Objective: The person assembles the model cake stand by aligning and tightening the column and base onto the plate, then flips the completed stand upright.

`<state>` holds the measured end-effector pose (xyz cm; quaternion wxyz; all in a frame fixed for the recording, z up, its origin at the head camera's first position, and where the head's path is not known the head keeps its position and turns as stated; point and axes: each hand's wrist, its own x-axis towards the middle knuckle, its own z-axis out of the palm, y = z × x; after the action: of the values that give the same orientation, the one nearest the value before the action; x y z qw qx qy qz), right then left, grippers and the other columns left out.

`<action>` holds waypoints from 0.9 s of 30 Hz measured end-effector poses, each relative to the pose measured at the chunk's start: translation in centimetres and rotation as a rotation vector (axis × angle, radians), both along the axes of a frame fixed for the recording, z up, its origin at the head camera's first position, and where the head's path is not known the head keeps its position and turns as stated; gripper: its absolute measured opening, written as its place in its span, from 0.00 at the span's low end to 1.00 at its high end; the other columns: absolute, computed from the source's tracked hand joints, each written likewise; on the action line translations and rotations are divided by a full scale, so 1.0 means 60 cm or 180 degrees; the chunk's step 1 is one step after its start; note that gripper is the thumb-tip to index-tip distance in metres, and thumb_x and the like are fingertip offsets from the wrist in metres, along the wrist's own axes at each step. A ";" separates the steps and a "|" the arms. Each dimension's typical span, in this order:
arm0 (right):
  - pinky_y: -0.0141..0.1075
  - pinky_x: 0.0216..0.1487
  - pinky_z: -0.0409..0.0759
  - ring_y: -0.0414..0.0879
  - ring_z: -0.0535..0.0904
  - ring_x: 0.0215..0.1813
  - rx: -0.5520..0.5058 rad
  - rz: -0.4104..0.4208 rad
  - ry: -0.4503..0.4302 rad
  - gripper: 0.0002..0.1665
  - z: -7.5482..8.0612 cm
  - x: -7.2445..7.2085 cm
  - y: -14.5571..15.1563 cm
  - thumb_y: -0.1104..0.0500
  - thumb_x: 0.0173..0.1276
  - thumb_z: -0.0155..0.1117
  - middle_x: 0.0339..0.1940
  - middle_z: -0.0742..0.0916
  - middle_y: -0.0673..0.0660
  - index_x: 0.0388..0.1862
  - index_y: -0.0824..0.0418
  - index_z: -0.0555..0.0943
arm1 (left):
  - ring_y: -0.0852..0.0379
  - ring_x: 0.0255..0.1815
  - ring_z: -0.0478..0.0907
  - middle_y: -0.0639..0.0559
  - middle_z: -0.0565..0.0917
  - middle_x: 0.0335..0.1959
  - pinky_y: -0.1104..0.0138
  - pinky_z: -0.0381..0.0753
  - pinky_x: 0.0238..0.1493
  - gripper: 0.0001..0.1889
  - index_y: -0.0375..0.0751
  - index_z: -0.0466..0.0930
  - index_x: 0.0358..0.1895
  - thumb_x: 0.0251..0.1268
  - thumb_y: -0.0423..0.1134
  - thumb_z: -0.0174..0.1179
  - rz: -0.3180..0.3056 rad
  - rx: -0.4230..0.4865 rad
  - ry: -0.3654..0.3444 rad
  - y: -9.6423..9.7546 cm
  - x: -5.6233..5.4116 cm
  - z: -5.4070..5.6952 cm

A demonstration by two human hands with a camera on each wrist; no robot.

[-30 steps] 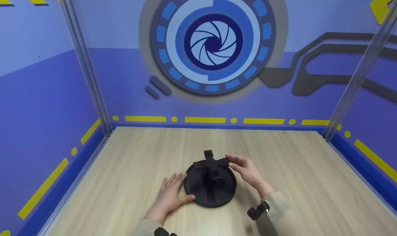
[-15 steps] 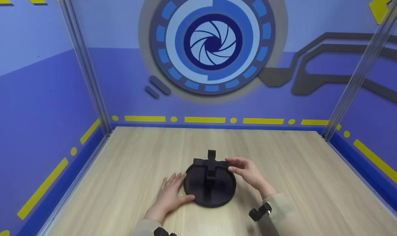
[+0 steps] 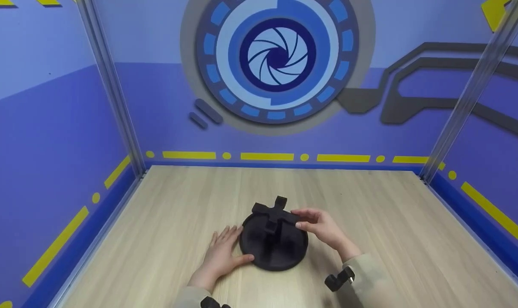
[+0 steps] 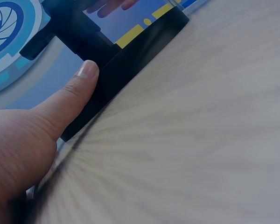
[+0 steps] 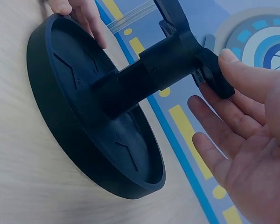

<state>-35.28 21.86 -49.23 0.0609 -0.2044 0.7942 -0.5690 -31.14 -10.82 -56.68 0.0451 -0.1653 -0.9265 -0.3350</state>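
Observation:
A black round base (image 3: 272, 261) with a raised rim lies flat on the table. From its middle rises a thick post (image 5: 126, 84), topped by a black four-armed cross piece (image 3: 277, 212). My left hand (image 3: 221, 253) rests against the base's left side, fingers spread and straight. In the left wrist view its thumb (image 4: 77, 91) lies against the rim. My right hand (image 3: 322, 227) pinches the right arm of the cross piece between thumb and fingers. In the right wrist view the thumb presses one face of that arm, with the lower fingers loosely bent below.
The light wooden table (image 3: 190, 201) stands between blue walls (image 3: 165, 107) with yellow markings. Metal posts (image 3: 113, 90) rise at the two back corners. Small black devices (image 3: 339, 278) sit at the sleeve cuffs.
The cross piece has turned clockwise as seen from above. My right hand has shifted slightly toward me with its arm. The left hand and the base have stayed in place.

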 end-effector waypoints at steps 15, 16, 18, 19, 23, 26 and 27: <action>0.21 0.55 0.81 0.27 0.81 0.56 -0.0139 0.0059 0.0159 0.27 -0.003 0.017 -0.017 0.64 0.68 0.71 0.65 0.82 0.73 0.64 0.73 0.79 | 0.31 0.83 0.55 0.32 0.64 0.79 0.34 0.41 0.84 0.53 0.37 0.63 0.78 0.56 0.66 0.70 -0.0046 0.0040 0.0017 -0.001 0.000 0.001; 0.22 0.54 0.81 0.27 0.81 0.56 -0.0149 0.0048 0.0154 0.27 -0.003 0.017 -0.018 0.65 0.68 0.71 0.64 0.82 0.74 0.64 0.74 0.79 | 0.31 0.83 0.55 0.32 0.64 0.79 0.34 0.42 0.84 0.53 0.37 0.63 0.78 0.56 0.66 0.70 -0.0049 0.0037 0.0026 -0.001 0.001 0.001; 0.22 0.54 0.82 0.28 0.81 0.56 -0.0159 0.0026 0.0160 0.27 -0.003 0.018 -0.020 0.65 0.67 0.71 0.64 0.83 0.74 0.63 0.74 0.79 | 0.31 0.83 0.55 0.31 0.64 0.79 0.34 0.42 0.84 0.53 0.36 0.63 0.78 0.56 0.66 0.70 -0.0051 0.0036 0.0035 -0.001 0.001 0.001; 0.22 0.53 0.82 0.27 0.81 0.56 -0.0161 0.0012 0.0166 0.27 -0.003 0.019 -0.021 0.65 0.67 0.72 0.64 0.83 0.73 0.63 0.74 0.79 | 0.31 0.83 0.55 0.31 0.64 0.79 0.34 0.42 0.84 0.53 0.37 0.63 0.78 0.56 0.66 0.70 -0.0046 0.0030 0.0037 -0.001 0.001 0.001; 0.22 0.53 0.82 0.28 0.82 0.55 -0.0152 -0.0031 0.0182 0.27 0.000 0.022 -0.024 0.65 0.67 0.72 0.62 0.84 0.73 0.62 0.74 0.80 | 0.31 0.83 0.55 0.31 0.64 0.79 0.34 0.42 0.84 0.54 0.36 0.63 0.78 0.55 0.66 0.71 -0.0038 0.0016 0.0042 -0.001 0.002 0.002; 0.22 0.53 0.82 0.31 0.82 0.55 -0.0112 -0.0069 0.0204 0.26 0.001 0.024 -0.024 0.64 0.67 0.73 0.61 0.85 0.72 0.62 0.74 0.80 | 0.31 0.82 0.55 0.31 0.64 0.79 0.34 0.42 0.84 0.54 0.36 0.63 0.78 0.55 0.66 0.71 -0.0030 0.0011 0.0042 0.000 0.002 0.002; 0.22 0.53 0.82 0.32 0.82 0.55 -0.0096 -0.0093 0.0206 0.26 0.001 0.024 -0.024 0.64 0.66 0.73 0.61 0.85 0.72 0.61 0.74 0.81 | 0.31 0.82 0.55 0.31 0.64 0.79 0.34 0.42 0.84 0.54 0.36 0.63 0.78 0.55 0.66 0.71 -0.0029 0.0009 0.0045 0.000 0.002 0.003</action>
<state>-33.86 20.39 -49.16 0.0238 -0.2120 0.7900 -0.5748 -31.02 -10.82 -56.51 0.0504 -0.1719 -0.9249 -0.3353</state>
